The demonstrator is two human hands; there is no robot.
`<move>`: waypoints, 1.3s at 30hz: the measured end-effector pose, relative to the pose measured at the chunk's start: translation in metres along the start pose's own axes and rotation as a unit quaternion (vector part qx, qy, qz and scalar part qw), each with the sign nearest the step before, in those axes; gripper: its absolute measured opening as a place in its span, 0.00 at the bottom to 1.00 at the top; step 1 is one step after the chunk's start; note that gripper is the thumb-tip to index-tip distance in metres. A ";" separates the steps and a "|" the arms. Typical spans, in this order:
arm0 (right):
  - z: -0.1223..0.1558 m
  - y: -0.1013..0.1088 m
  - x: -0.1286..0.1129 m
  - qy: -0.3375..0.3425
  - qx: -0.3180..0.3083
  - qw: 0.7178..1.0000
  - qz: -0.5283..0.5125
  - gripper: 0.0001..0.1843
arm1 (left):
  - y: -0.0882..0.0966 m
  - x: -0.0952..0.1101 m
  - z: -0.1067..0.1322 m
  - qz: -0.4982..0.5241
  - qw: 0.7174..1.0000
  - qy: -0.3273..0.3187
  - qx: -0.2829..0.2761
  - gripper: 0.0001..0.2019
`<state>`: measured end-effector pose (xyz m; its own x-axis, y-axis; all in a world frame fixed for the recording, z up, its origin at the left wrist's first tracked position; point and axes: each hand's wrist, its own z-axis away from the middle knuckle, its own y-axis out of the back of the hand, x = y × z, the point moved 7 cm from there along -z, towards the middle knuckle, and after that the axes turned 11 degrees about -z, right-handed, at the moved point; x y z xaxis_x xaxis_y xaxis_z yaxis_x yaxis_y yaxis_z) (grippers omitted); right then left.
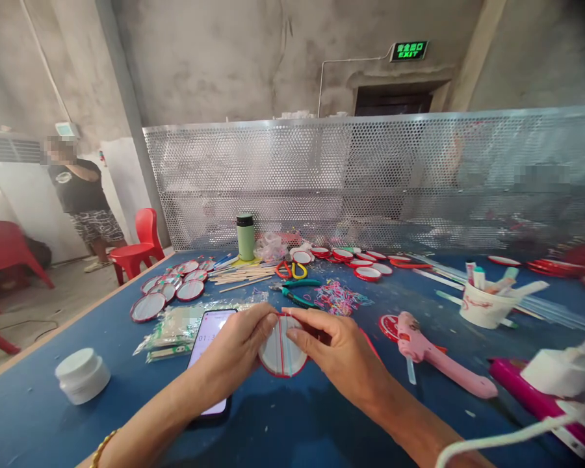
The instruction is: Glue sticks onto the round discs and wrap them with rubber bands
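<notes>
Between my two hands is a round white disc with a red rim (pixel 272 354), held up over the table. A red line and a pale strip run down its middle. My left hand (pixel 253 331) pinches the upper left edge. My right hand (pixel 334 341) grips the upper right, its thumb lying on the disc's face near the strip. Below my left forearm lies a lit phone (pixel 217 408), partly covered. Just beyond my hands are teal-handled pliers (pixel 299 284) and a heap of small coloured loops (pixel 344 297).
Similar red-rimmed discs (pixel 149 305) lie left and along the back. A pink glue gun (pixel 451 372), a cup of pens (pixel 482 309) and a white cable (pixel 511 439) sit right. A white jar (pixel 82 377) stands left. Behind rises a perforated metal screen (pixel 283 162); a person (pixel 80 188) stands far left.
</notes>
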<state>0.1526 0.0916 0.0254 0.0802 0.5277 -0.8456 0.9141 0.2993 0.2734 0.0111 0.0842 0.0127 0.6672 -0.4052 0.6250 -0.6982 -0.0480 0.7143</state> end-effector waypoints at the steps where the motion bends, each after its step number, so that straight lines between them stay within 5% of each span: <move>1: 0.000 0.000 0.000 -0.002 -0.004 1.000 0.002 0.17 | 0.000 -0.001 0.000 0.000 1.000 0.003 0.000 0.18; 6: 0.000 -0.003 0.000 -0.004 -0.029 1.000 0.006 0.15 | -0.004 -0.002 0.002 -0.003 1.000 -0.007 0.010 0.18; 16: 0.005 -0.010 -0.001 -0.036 -0.050 0.997 -0.037 0.15 | 0.004 0.008 0.011 0.048 0.976 0.005 0.214 0.14; 24: 0.010 -0.017 -0.002 -0.089 -0.055 0.991 -0.085 0.13 | 0.010 0.014 0.018 0.046 0.977 0.022 0.208 0.15; 39: 0.013 -0.025 0.006 -0.075 -0.055 0.991 -0.099 0.13 | 0.006 0.013 0.013 0.113 0.980 0.031 0.164 0.21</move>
<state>0.1350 0.0773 0.0076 -0.0311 0.3291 -0.9438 0.8696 0.4745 0.1369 0.0122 0.0668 0.0205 0.4940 -0.3831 0.7805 -0.8686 -0.2579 0.4232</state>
